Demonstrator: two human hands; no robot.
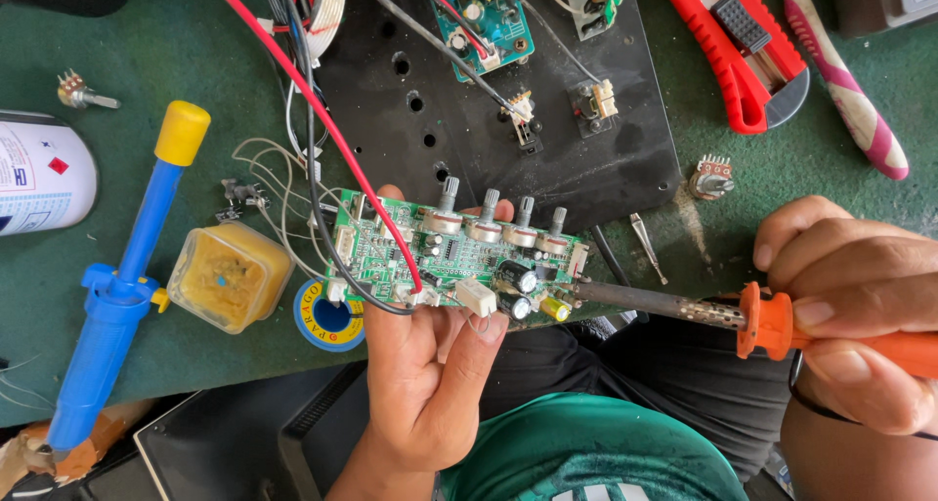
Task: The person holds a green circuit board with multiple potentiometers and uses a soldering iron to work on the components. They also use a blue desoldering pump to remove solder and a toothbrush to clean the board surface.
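My left hand (430,384) holds a green circuit board (454,257) from below, its thumb on the near edge. The board carries several metal knob shafts, black capacitors and a yellow one, with red and black wires running off to the upper left. My right hand (850,315) grips the orange handle of a soldering iron (684,311). Its dark metal tip points left and touches the board's right end next to the capacitors.
On the green mat lie a blue and yellow desoldering pump (122,276), a square tub of yellow flux (230,276), a solder reel (327,320), a white spray can (39,174), a black panel (508,120) with a teal board, a red utility knife (733,47), and a pink and white handle (850,86).
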